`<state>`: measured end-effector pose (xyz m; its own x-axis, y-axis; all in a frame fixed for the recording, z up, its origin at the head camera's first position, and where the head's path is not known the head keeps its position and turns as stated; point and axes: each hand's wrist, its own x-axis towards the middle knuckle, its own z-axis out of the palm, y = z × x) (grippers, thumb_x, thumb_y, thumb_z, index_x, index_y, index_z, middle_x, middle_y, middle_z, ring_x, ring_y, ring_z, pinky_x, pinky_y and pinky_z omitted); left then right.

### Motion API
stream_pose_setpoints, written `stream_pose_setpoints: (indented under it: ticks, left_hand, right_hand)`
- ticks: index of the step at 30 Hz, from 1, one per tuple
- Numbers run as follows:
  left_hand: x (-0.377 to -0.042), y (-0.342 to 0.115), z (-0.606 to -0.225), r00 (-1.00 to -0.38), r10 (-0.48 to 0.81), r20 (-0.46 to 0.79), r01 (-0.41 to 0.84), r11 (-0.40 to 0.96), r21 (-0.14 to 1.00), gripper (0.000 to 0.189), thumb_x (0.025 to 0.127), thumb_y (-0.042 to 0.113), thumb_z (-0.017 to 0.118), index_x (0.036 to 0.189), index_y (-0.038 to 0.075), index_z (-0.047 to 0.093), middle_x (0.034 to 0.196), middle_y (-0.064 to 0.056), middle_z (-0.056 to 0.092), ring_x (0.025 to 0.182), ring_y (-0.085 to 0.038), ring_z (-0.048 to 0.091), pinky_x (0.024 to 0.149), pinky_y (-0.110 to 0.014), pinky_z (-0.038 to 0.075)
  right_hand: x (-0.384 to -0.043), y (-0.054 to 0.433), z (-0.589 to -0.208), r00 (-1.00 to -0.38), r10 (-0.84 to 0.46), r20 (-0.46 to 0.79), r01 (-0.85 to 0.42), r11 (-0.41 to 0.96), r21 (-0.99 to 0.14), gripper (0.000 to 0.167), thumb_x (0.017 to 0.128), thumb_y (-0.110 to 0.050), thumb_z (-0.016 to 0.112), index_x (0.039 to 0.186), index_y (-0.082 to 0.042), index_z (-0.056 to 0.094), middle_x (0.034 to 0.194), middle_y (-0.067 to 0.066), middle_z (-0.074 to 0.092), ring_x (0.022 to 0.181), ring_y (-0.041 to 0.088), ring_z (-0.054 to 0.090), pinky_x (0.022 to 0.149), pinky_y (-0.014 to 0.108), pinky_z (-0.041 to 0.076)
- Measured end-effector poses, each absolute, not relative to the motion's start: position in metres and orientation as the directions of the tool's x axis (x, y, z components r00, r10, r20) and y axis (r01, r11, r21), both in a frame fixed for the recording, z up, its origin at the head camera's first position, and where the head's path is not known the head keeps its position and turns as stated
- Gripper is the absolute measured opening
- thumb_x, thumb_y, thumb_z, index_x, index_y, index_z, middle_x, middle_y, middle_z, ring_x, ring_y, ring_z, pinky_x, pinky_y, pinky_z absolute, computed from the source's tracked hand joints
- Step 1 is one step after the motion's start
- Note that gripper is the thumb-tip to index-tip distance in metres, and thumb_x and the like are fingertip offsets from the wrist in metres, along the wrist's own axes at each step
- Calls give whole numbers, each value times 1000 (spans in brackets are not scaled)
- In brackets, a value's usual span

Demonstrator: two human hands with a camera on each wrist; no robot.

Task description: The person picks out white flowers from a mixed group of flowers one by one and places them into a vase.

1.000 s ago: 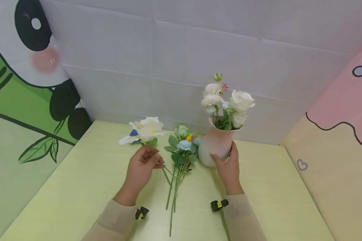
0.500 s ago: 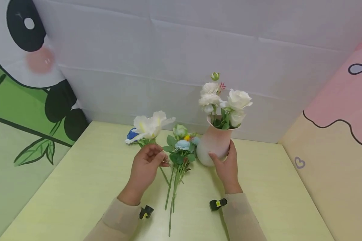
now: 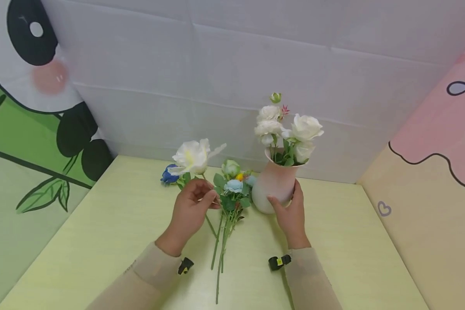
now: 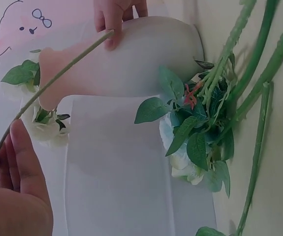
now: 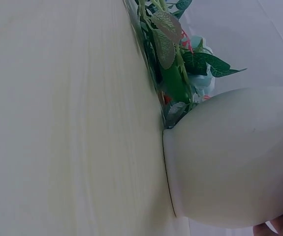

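Observation:
My left hand [image 3: 192, 209] pinches the thin green stem [image 4: 57, 74] of a large white flower [image 3: 193, 157] between thumb and fingers. In the left wrist view that stem slants across the vase, its bare end overlapping the body. The bloom rises above my left hand in the head view. My right hand [image 3: 292, 217] grips the side of a pink-and-white vase [image 3: 273, 187], thumb on the near face. The vase stands on the table, its base flat in the right wrist view. White roses [image 3: 306, 128] and other white blooms [image 3: 268, 120] fill its mouth.
A bunch of light blue flowers [image 3: 234, 186] with a pale green bloom [image 3: 231, 167] lies left of the vase, stems toward me. A blue flower [image 3: 168, 175] lies farther left on the pale yellow table [image 3: 112, 241]. A light grey backdrop [image 3: 147, 86] closes the back.
The white flower has lifted and tilted upright, shifting right with my left hand and uncovering more of the blue flower. My right hand keeps its grip on the vase.

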<state>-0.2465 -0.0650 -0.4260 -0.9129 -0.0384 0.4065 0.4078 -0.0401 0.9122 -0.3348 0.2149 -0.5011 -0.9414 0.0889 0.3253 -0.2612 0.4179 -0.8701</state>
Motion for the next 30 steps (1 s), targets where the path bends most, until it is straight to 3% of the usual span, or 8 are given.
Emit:
stream_pose_setpoints:
  ticks: [9,19,30]
  left_hand:
    - [-258,-69,-408,-930,77,361,361,-14,933,15,104,5,62,112,-4,53,97,-21,61,85,-32,67,76,-48,62]
    - [-269,-62,-374,-936,141,322,338,113,934,11,104,8,63,111,6,55,99,-17,61,83,-31,69,77,-41,62]
    - [-292,-47,-336,-870,123,477,484,33,874,10,104,7,62,111,7,56,96,-16,62,85,-34,70,78,-43,63]
  right_hand:
    - [-336,215,-503,-940,92,329,-264,414,-871,103,90,-48,80,164,-9,19,163,15,30,148,31,34,119,51,30]
    - [-335,215,-502,-938,91,333,-268,417,-869,102,90,-45,80,164,-9,19,163,16,30,147,32,34,119,52,31]
    - [-335,215,-504,-940,89,330,-263,429,-864,104,90,-45,80,164,-9,17,163,16,28,148,32,32,120,53,30]
